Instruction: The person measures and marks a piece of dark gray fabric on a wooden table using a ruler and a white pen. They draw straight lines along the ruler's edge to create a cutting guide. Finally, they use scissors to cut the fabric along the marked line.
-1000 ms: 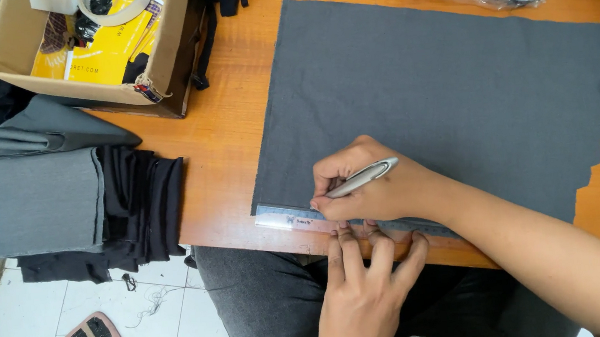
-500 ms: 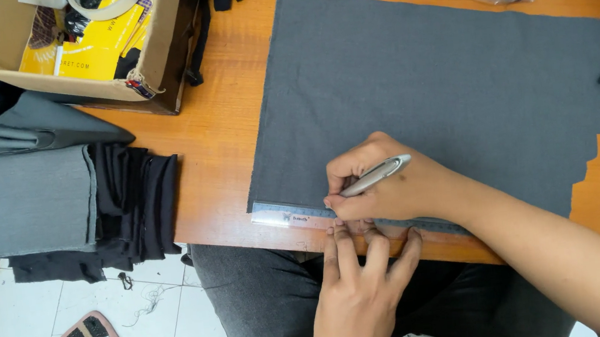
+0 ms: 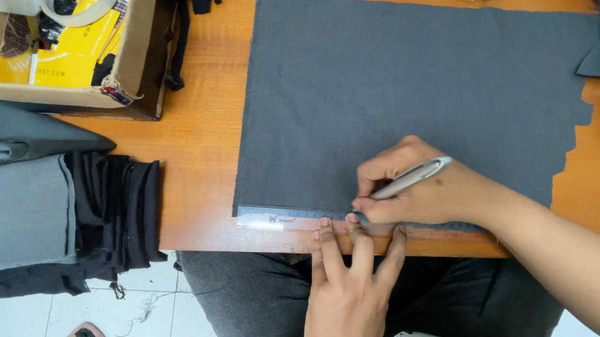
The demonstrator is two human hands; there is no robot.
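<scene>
Pinched in the right hand (image 3: 429, 192), one slim silver pen (image 3: 412, 177) has its tip at the top edge of one clear plastic ruler (image 3: 283, 216). That ruler lies along the near edge of one flat dark grey cloth rectangle (image 3: 411, 90) on the orange wooden surface (image 3: 201, 142). Three fingertips (image 3: 325, 224) of the left hand (image 3: 346, 290), spread flat, press the ruler down. One open cardboard box (image 3: 132, 52) sits far left, beside one stack of folded grey and black fabric (image 3: 44, 210).

Grey cloth (image 3: 410, 82) — matt, finely woven — on glossy orange wood table (image 3: 202, 156). Clear plastic ruler (image 3: 283, 216), shiny metallic pen (image 3: 411, 177). Far left, a matt cardboard box (image 3: 131, 45).
</scene>
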